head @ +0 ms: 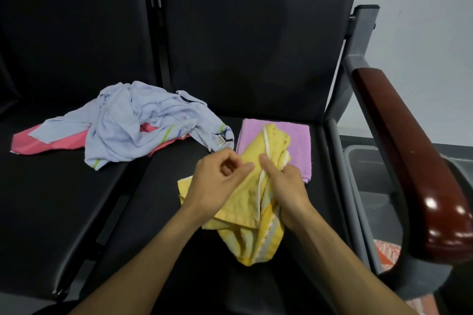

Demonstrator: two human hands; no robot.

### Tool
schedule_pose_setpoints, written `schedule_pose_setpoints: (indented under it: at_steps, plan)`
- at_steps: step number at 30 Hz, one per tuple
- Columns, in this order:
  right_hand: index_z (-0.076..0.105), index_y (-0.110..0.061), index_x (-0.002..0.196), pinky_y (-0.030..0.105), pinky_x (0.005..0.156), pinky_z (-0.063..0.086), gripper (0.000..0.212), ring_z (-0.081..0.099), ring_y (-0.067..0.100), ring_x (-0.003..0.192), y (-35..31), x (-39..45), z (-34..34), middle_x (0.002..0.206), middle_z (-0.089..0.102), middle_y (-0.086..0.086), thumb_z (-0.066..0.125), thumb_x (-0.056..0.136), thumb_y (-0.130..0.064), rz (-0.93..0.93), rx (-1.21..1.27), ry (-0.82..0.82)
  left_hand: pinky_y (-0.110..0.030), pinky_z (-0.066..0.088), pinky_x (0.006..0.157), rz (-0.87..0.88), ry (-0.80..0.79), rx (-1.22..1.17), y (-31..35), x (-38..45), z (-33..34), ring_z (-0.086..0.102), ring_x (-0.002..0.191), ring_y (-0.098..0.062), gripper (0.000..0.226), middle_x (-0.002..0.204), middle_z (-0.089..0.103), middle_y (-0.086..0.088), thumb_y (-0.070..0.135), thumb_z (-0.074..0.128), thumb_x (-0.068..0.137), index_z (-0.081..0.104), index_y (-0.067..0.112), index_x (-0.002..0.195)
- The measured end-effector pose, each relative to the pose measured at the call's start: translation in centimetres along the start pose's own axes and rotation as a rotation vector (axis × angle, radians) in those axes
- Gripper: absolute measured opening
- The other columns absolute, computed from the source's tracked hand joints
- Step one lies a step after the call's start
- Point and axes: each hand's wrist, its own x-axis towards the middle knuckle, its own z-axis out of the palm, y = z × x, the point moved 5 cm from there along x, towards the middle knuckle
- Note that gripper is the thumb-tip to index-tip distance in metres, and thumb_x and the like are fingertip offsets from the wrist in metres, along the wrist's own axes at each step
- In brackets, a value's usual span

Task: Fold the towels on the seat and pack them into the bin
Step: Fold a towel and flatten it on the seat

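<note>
A crumpled yellow towel with a white edge lies on the black seat in front of me. My right hand grips a bunch of it by the white edge. My left hand has curled fingers and pinches the yellow cloth beside the right hand. Under the yellow towel's far end lies a folded purple towel. To the left, a loose pale blue towel is heaped over a pink towel. The grey bin stands on the floor to the right of the seat.
A dark red wooden armrest on a grey frame runs between the seat and the bin, overhanging the bin's opening. Black seat backs rise behind the towels. An orange patterned cloth shows low beside the bin.
</note>
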Motion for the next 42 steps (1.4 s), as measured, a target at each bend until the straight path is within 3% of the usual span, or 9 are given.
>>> schedule_pose_setpoints:
  at_steps: [4, 8, 13, 19, 26, 29, 32, 37, 42]
  plan:
    - [0.073, -0.004, 0.095, 0.044, 0.077, 0.062, 0.033, 0.076, 0.029, 0.082, 0.1, 0.1, 0.3, 0.087, 0.077, 0.014, 0.059, 0.099, -0.034, 0.025, 0.025, -0.025, -0.022, 0.051, 0.072, -0.022, -0.159, 0.23, -0.9, -0.4, 1.6, 0.056, 0.081, -0.011, 0.036, 0.098, 0.058, 0.005, 0.038, 0.083, 0.077, 0.056, 0.028, 0.099]
    - [0.07, -0.002, 0.104, 0.047, 0.085, 0.06, 0.034, 0.075, 0.03, 0.089, 0.5, 0.4, 0.4, 0.094, 0.077, 0.015, 0.059, 0.1, -0.034, 0.05, 0.043, -0.085, -0.02, 0.049, 0.07, 0.034, -0.19, 0.34, -1.0, -0.2, 1.5, 0.055, 0.08, -0.01, 0.03, 0.097, 0.056, 0.005, 0.008, 0.069, 0.086, 0.052, 0.029, 0.1]
    - [0.068, -0.004, 0.113, 0.05, 0.09, 0.058, 0.027, 0.075, 0.027, 0.095, 0.8, 0.6, 0.6, 0.101, 0.077, 0.013, 0.062, 0.098, -0.027, 0.034, 0.057, -0.095, -0.027, 0.054, 0.07, -0.102, -0.067, 0.159, -1.1, 0.2, 0.3, 0.063, 0.071, -0.012, 0.028, 0.079, 0.07, 0.001, -0.002, 0.052, 0.097, 0.069, 0.019, 0.09]
    - [0.068, -0.002, 0.111, 0.05, 0.091, 0.058, 0.023, 0.074, 0.029, 0.096, 1.0, 0.4, 1.0, 0.102, 0.076, 0.015, 0.058, 0.101, -0.019, 0.014, 0.051, -0.135, -0.027, 0.052, 0.081, -0.186, -0.248, 0.001, -1.5, -0.3, 1.3, 0.057, 0.079, -0.011, 0.012, 0.093, 0.063, -0.002, 0.013, 0.068, 0.094, 0.067, 0.021, 0.103]
    - [0.063, -0.011, 0.121, 0.046, 0.093, 0.057, 0.023, 0.073, 0.024, 0.1, 1.1, 0.2, 1.1, 0.11, 0.075, 0.008, 0.058, 0.1, -0.02, 0.061, 0.109, -0.144, -0.048, 0.057, 0.069, -0.093, -0.193, 0.251, -1.9, -0.3, 1.4, 0.064, 0.071, -0.026, 0.055, 0.087, 0.062, -0.012, -0.006, 0.067, 0.083, 0.047, 0.036, 0.112]
    - [0.038, -0.027, 0.137, 0.037, 0.091, 0.057, 0.055, 0.066, 0.01, 0.102, 0.5, 0.4, 0.1, 0.117, 0.066, -0.002, 0.07, 0.093, -0.021, -0.105, -0.133, 0.034, -0.029, 0.052, 0.063, -0.078, -0.051, 0.178, -1.6, 0.0, 0.6, 0.053, 0.06, -0.009, 0.047, 0.074, 0.058, -0.003, -0.004, 0.066, 0.088, 0.048, 0.031, 0.114]
    - [0.016, -0.041, 0.151, 0.02, 0.085, 0.051, 0.089, 0.058, -0.006, 0.098, -0.5, 0.1, 0.5, 0.103, 0.056, -0.026, 0.074, 0.089, -0.016, -0.332, -0.337, -0.017, -0.031, 0.051, 0.07, -0.081, -0.015, -0.011, -0.9, 0.5, 0.0, 0.052, 0.069, -0.008, 0.041, 0.079, 0.06, 0.0, -0.001, 0.062, 0.094, 0.049, 0.03, 0.117]
    - [0.068, -0.029, 0.105, 0.028, 0.073, 0.053, 0.015, 0.063, 0.003, 0.083, -0.4, -0.2, 1.7, 0.09, 0.069, -0.014, 0.064, 0.095, -0.019, -0.491, -0.559, -0.086, -0.023, 0.046, 0.081, -0.025, -0.094, -0.096, -0.2, 0.1, 0.3, 0.06, 0.083, -0.007, 0.038, 0.092, 0.067, 0.003, 0.006, 0.064, 0.095, 0.052, 0.032, 0.12]
    - [0.068, -0.022, 0.089, 0.032, 0.068, 0.052, 0.01, 0.064, 0.012, 0.077, -0.8, -0.2, 0.8, 0.081, 0.07, -0.004, 0.062, 0.096, -0.023, -0.465, -0.437, 0.011, -0.021, 0.054, 0.079, -0.105, -0.043, 0.014, -0.9, 0.1, 0.2, 0.068, 0.091, -0.006, 0.028, 0.1, 0.071, 0.009, 0.023, 0.075, 0.089, 0.064, 0.031, 0.113]
